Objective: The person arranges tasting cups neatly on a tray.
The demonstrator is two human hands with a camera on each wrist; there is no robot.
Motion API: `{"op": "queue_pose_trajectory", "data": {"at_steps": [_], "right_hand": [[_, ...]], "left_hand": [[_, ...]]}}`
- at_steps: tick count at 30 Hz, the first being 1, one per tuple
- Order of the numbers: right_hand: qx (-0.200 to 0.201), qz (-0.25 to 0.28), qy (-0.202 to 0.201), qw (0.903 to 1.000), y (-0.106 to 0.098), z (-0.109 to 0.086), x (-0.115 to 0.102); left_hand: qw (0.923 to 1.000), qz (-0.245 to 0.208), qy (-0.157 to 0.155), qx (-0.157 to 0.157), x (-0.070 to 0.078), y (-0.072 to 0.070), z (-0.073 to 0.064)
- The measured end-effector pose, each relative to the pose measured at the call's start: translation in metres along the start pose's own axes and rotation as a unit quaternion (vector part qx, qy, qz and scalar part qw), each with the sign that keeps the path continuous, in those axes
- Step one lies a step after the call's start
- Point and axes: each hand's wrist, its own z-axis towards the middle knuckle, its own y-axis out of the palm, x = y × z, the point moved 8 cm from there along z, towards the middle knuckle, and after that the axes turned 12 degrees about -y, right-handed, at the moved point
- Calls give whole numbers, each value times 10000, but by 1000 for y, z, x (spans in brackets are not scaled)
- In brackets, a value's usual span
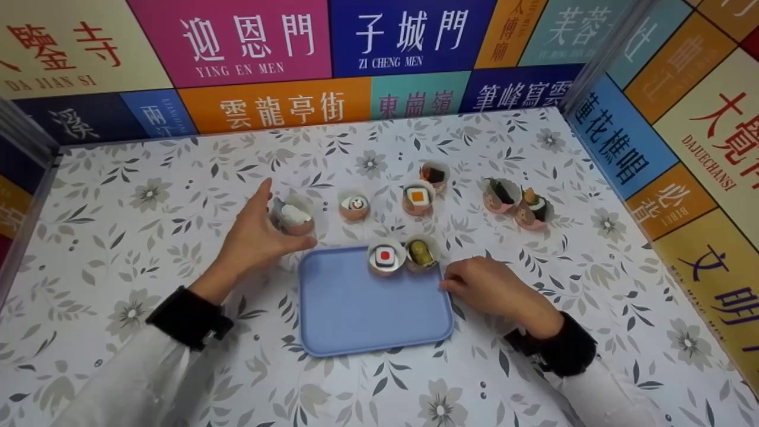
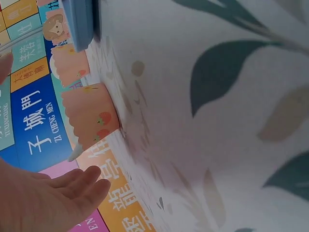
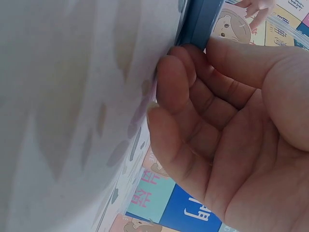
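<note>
Beside a paper cup of white rice sushi point(image 1: 297, 224) my left hand point(image 1: 252, 231) is spread, thumb at the near side and fingers beyond its left. In the left wrist view a gap shows between the fingertips and that pink cup point(image 2: 91, 116). My right hand point(image 1: 498, 290) pinches the right rim of a blue tray point(image 1: 373, 314) between thumb and curled fingers; the right wrist view shows the tray edge point(image 3: 200, 24) at the fingertips. On the tray's back right stand a cup with a red-centred white sushi point(image 1: 385, 257) and a cup with a green-brown roll point(image 1: 421, 253).
Behind the tray stand a cup with a face-patterned sushi point(image 1: 354, 205), an orange-centred one point(image 1: 418, 198) and a dark-topped one point(image 1: 434, 174). Two more seaweed-wrapped pieces sit further right, a cup point(image 1: 499, 194) and another cup point(image 1: 533, 209). Printed panels point(image 1: 403, 35) border the floral-covered table.
</note>
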Motion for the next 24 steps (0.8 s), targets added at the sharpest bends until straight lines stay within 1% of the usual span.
{"op": "queue_pose_trajectory", "data": {"at_steps": [6, 9, 13, 17, 21, 24], "right_hand": [[-20, 8, 30, 10000, 0, 0, -1], [-19, 16, 45, 10000, -1, 0, -1], [-22, 10, 75, 10000, -1, 0, 0], [-7, 15, 82, 10000, -1, 0, 1], [8, 36, 74, 10000, -1, -1, 1], [30, 45, 69, 10000, 0, -1, 1]], "left_hand": [[9985, 322, -437, 50, 3, 14, 13], [9975, 280, -616, 190, 3, 19, 16], [9960, 112, -824, 324, 2, 23, 22], [9947, 301, -847, 499, 2, 26, 26], [9923, 672, -739, 731, 2, 28, 27], [9915, 800, -613, 823, 2, 28, 28]]}}
